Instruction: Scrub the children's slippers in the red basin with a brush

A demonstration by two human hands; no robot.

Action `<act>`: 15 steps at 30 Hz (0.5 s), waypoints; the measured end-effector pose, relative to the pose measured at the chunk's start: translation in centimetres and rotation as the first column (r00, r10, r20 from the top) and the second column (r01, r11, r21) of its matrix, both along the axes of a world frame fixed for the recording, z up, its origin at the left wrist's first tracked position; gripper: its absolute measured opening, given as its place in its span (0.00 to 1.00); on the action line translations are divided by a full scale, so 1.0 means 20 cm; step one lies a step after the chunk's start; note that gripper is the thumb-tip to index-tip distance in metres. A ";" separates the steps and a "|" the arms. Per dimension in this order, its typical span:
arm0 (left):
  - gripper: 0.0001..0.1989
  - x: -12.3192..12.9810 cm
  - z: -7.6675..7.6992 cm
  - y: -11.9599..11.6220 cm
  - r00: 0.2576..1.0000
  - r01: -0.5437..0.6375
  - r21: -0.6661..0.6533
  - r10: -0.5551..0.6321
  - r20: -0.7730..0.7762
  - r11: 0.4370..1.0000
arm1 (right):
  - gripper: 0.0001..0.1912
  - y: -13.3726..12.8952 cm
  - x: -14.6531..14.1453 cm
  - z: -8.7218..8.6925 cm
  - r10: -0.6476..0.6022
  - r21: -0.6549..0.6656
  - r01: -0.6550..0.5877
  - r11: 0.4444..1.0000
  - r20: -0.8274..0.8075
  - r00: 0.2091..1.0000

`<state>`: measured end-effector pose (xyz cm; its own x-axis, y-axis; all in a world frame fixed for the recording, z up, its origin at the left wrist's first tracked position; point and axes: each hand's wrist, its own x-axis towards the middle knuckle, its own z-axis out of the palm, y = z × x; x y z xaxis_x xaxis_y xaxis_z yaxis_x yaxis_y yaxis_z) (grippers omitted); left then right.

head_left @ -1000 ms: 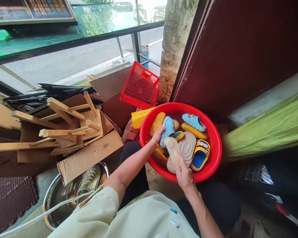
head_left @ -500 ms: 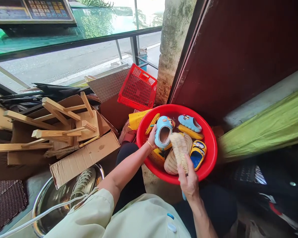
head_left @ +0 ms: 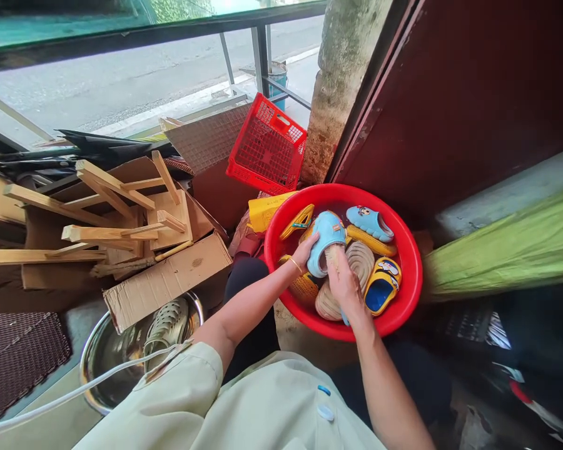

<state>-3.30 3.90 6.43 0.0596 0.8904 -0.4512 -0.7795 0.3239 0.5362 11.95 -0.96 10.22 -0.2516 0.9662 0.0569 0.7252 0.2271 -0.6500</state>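
My left hand [head_left: 304, 251] is closed on the side of a light blue slipper [head_left: 329, 229], held over the red basin [head_left: 413, 275] with its opening toward me. In my right hand [head_left: 346, 281] is a scrubbing brush [head_left: 333, 255], its bristled head pushed inside the slipper's opening and mostly hidden. Below lie a beige-soled slipper [head_left: 360, 261], sole up, and a yellow slipper [head_left: 383, 286] with a blue inside. Another light blue slipper [head_left: 370, 223] rests at the basin's far side, on a yellow one. More yellow slippers [head_left: 296, 220] sit along the left wall.
A red plastic crate [head_left: 268, 147] leans behind the basin. Wooden stools [head_left: 164, 215] and cardboard [head_left: 169, 281] are piled on the left. A metal basin [head_left: 91, 369] holds a beige clog [head_left: 166, 325]. Green cloth [head_left: 507, 240] hangs at the right, beside a dark red door [head_left: 464, 94].
The brush has gone from outside the slipper into its opening as my right hand moved up and left. The slipper is turned a little. The whole view has tilted downward.
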 end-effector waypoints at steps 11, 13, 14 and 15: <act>0.22 -0.04 0.04 0.04 1.000 -0.002 -0.136 0.006 0.030 0.991 | 0.31 -0.42 0.37 -0.11 0.052 0.186 -0.047 0.981 -0.023 0.998; 0.21 -0.04 0.03 0.04 0.997 0.057 -0.163 -0.048 0.060 0.985 | 0.31 -0.44 0.29 -0.08 0.050 0.309 -0.043 0.950 -0.015 0.999; 0.21 -0.04 0.02 0.03 0.995 0.078 -0.167 -0.066 0.079 0.983 | 0.31 -0.44 0.24 -0.07 0.066 0.366 -0.062 0.929 0.001 0.998; 0.21 -0.05 0.02 0.03 0.993 0.088 -0.155 -0.074 0.094 0.984 | 0.30 -0.43 0.19 -0.06 0.085 0.412 -0.092 0.907 0.034 0.996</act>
